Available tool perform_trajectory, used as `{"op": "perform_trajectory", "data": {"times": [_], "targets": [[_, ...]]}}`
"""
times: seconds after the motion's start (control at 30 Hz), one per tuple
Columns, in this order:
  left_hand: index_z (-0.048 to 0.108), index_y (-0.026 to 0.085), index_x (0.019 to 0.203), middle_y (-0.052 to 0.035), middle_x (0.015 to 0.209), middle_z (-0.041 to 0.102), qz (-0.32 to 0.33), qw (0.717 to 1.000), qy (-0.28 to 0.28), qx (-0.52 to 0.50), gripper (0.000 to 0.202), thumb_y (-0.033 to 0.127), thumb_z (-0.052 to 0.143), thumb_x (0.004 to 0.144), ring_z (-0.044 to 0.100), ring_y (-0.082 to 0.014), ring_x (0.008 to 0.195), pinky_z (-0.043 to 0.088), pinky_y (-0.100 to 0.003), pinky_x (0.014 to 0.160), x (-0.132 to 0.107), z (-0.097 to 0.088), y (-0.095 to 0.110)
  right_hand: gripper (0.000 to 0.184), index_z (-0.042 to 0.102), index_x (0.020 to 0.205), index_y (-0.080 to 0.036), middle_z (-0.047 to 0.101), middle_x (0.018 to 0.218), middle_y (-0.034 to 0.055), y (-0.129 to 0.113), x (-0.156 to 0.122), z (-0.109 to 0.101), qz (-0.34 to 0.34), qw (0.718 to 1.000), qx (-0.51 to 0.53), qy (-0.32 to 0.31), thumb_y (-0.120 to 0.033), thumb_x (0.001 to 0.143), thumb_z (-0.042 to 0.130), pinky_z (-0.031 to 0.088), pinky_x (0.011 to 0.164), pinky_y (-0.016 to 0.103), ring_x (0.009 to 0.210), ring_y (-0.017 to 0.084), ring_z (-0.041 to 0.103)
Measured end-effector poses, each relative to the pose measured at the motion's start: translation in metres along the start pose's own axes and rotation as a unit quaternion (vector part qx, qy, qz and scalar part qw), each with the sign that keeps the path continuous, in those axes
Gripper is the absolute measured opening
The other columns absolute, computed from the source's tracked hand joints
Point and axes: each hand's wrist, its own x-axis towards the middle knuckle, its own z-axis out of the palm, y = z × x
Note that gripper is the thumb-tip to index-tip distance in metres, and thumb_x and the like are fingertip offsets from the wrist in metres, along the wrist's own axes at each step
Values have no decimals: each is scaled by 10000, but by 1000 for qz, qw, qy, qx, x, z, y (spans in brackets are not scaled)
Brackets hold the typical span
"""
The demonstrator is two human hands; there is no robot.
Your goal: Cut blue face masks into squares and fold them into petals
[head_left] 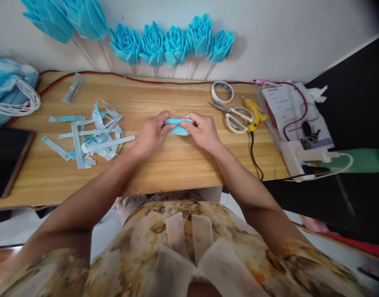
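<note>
Between my two hands is a small folded piece of light blue fabric (pixel 179 129), held just over the wooden table. My left hand (pixel 154 132) pinches its left end between thumb and fingers. At its right end, my right hand (pixel 203 128) grips it with the thumb pressed on top. To the left of my left hand lies a loose heap of cut blue and white fabric strips (pixel 96 134). White-handled scissors (pixel 235 117) rest to the right of my right hand, their blades partly spread, beside a yellow glue gun (pixel 255 115).
Several blue fabric flowers on sticks (pixel 154 45) lean against the wall. A tape roll (pixel 222 92) sits behind the scissors. On the left are a black phone (pixel 10 159), white cord (pixel 19 101) and a clear packet (pixel 73 88). A power strip (pixel 293 161) lies at the right edge.
</note>
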Motion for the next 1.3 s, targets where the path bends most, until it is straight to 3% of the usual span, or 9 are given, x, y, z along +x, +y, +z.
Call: {"op": "perform_trajectory", "data": {"times": [0.1, 0.23, 0.37, 0.53, 0.67, 0.8, 1.0, 1.17, 1.3], "targets": [[621, 201, 903, 8, 728, 620, -6, 1000, -7, -16, 236, 430, 676, 913, 577, -152, 666, 452, -295, 646, 1, 2, -2, 343, 686, 809, -191, 556, 637, -35, 0, 2, -1, 26, 999, 16, -9, -527, 876, 663, 352, 613, 270, 628, 118, 471], [637, 209, 941, -9, 760, 669, -59, 986, -8, -159, 397, 592, 707, 866, 636, -160, 678, 508, -290, 631, 6, 2, -9, 478, 651, 780, -195, 546, 612, -39, 1, 4, 1, 103, 982, 155, -32, -668, 783, 718, 362, 549, 254, 573, 106, 456], [655, 213, 1057, -67, 842, 742, -122, 955, 12, -270, 517, 697, 505, 956, 720, -209, 793, 577, -346, 713, 10, -2, -9, 569, 604, 750, -203, 566, 604, -35, 0, 4, 5, 169, 940, 289, -60, -743, 690, 771, 365, 492, 236, 521, 88, 453], [693, 191, 986, -112, 853, 763, -118, 949, -47, -289, 647, 765, 395, 959, 751, -248, 856, 598, -366, 716, 8, 0, -3, 580, 555, 712, -204, 530, 603, -39, 0, 4, 6, 192, 918, 338, -80, -729, 664, 798, 355, 483, 229, 528, 81, 456], [711, 194, 964, -100, 894, 766, -92, 971, -26, -218, 674, 769, 360, 966, 746, -245, 930, 596, -357, 765, 6, -1, -3, 484, 651, 893, -199, 614, 723, -22, 4, 3, 6, 146, 957, 245, -41, -636, 729, 782, 429, 563, 247, 614, 107, 523], [718, 178, 979, -100, 1014, 764, -49, 990, 35, -128, 623, 726, 421, 977, 718, -227, 1005, 568, -364, 893, 7, -5, -6, 291, 697, 1017, -224, 722, 938, 10, 3, 1, 1, 41, 999, 7, 32, -424, 812, 746, 491, 752, 311, 782, 158, 606], [715, 171, 1014, -103, 1028, 752, -43, 993, 49, -96, 578, 660, 409, 1014, 703, -207, 991, 546, -352, 933, 8, -6, -10, 176, 724, 1034, -248, 737, 1041, 47, -13, 2, -22, -62, 983, -173, 24, -284, 866, 683, 479, 932, 417, 974, 247, 634], [714, 178, 1012, -95, 1026, 748, -24, 995, 40, -83, 550, 653, 439, 1006, 700, -208, 996, 541, -348, 929, 8, -6, -12, 233, 731, 1101, -241, 739, 1116, 86, -23, 6, -26, -66, 965, -246, -64, -260, 875, 677, 461, 982, 476, 1099, 309, 623], [716, 213, 1061, -95, 1094, 755, -20, 993, 8, -113, 451, 624, 687, 879, 702, -233, 1049, 549, -375, 948, 8, -5, -11, 330, 684, 1208, -245, 734, 1201, 84, -27, 7, -21, -50, 968, -233, -85, -245, 879, 665, 466, 1000, 477, 1127, 303, 628]]}}
